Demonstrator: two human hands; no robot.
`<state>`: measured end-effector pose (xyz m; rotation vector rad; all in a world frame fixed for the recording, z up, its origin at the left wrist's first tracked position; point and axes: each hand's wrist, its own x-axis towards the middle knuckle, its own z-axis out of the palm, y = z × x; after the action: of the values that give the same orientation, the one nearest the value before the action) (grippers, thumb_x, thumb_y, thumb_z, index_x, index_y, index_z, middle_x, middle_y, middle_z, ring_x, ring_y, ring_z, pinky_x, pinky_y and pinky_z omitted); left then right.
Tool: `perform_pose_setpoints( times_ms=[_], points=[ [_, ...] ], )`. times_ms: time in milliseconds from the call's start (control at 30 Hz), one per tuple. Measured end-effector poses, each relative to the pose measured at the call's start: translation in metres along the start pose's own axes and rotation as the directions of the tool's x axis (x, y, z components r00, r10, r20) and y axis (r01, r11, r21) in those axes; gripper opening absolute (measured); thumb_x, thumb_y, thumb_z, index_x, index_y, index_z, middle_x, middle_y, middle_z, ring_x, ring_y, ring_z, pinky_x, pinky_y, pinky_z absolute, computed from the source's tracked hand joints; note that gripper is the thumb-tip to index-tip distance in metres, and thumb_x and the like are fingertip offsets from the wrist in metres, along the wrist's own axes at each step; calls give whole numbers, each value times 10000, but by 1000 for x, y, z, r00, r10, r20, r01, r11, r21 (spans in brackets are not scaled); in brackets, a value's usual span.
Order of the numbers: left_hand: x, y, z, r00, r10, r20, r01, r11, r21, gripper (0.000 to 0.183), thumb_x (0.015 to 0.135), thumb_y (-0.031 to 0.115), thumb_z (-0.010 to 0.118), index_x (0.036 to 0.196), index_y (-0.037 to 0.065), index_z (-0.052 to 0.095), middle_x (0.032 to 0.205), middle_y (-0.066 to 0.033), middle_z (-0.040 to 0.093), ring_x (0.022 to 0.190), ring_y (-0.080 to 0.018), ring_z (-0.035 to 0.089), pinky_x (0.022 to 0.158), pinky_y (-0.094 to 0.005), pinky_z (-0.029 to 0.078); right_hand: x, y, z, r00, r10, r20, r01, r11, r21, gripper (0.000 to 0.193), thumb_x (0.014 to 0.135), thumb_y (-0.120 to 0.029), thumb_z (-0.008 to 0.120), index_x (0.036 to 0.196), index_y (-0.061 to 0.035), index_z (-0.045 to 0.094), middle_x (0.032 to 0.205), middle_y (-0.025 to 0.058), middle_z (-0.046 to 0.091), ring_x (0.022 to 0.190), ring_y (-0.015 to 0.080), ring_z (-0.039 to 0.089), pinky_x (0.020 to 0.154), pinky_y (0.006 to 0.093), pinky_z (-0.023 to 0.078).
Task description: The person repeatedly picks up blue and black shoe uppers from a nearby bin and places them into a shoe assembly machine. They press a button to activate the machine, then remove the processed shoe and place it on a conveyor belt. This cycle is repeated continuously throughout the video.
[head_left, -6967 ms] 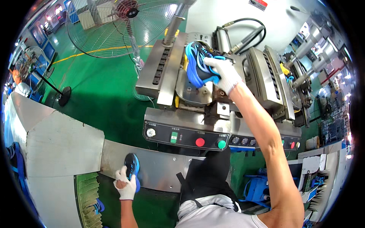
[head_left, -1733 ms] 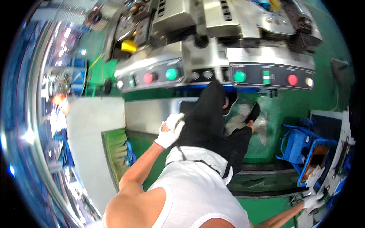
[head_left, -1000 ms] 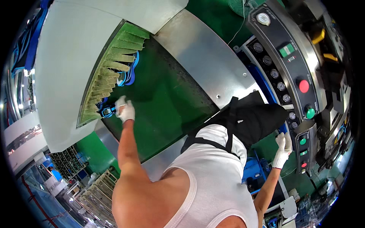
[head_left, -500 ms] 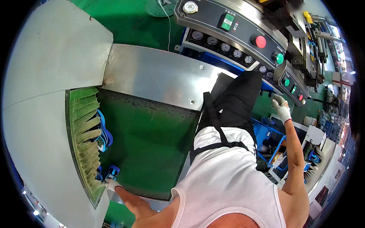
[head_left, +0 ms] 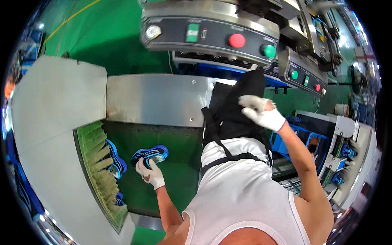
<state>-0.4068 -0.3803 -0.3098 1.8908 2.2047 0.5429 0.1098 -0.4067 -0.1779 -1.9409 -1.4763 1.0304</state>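
Note:
My left hand [head_left: 152, 174], in a white knit glove, is closed on a blue shoe sole [head_left: 149, 156] with black and light-blue parts. It holds the sole over the dark green conveyor belt [head_left: 175, 183]. Left of it, another blue sole [head_left: 116, 160] lies partly under the bristly green-tan strip curtain [head_left: 92, 151]. A further blue piece [head_left: 119, 199] shows lower along the curtain, mostly hidden. My right hand [head_left: 263, 112], also gloved, hovers over my black-trousered lap with nothing seen in it, its fingers loosely bent and apart.
A control panel [head_left: 212, 34] with red and green buttons juts out ahead; a second panel [head_left: 303, 73] stands to its right. A metal plate [head_left: 155, 98] crosses the belt's far end. Blue crates [head_left: 281, 145] sit at my right, beside another machine [head_left: 355, 163] with blue pieces in it.
My left hand has moved right and forward from the curtain, carrying the blue sole over the belt. My right hand has come in from the far right to above my lap. The view has turned.

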Motion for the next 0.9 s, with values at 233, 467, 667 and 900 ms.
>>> perform_pose_setpoints(
  times_ms=[233, 467, 667, 900],
  points=[
    [75, 120, -39, 929, 357, 99, -347, 932, -101, 206, 970, 164, 716, 1110, 13, 716, 1119, -180, 631, 1014, -378, 656, 901, -467, 525, 24, -78, 64, 919, -315, 236, 275, 943, 188, 675, 893, -333, 740, 1426, 38, 560, 1315, 287, 666, 1204, 427, 661, 1068, 461, 518],
    [43, 373, -38, 397, 910, 116, -750, 395, -531, 228, 903, 80, 753, 1118, 13, 721, 1054, -203, 698, 1018, -380, 679, 889, -453, 550, 6, -45, 62, 871, -189, -454, 241, 969, 59, 418, 885, -239, 693, 1223, -4, 622, 1146, 231, 696, 1066, 403, 703, 902, 454, 569],
    [-21, 579, -45, -323, 946, -13, -660, -236, -713, 587, 808, 149, 849, 1343, 23, 643, 1367, -257, 634, 1249, -446, 629, 1057, -488, 515, -149, 72, -42, 868, 320, -380, -44, 811, 583, 676, 862, -369, 816, 1417, -53, 595, 1288, 167, 706, 1152, 293, 697, 976, 392, 553],
    [-27, 822, 65, -96, 983, -153, -764, -172, -622, 579, 966, 260, 727, 1464, 35, 534, 1438, -200, 575, 1313, -349, 586, 1116, -436, 472, -247, 113, -12, 615, 609, -500, 670, -69, 739, 978, 829, -275, 892, 1613, -43, 355, 1471, 105, 604, 1279, 237, 638, 1077, 408, 544]
  ],
)
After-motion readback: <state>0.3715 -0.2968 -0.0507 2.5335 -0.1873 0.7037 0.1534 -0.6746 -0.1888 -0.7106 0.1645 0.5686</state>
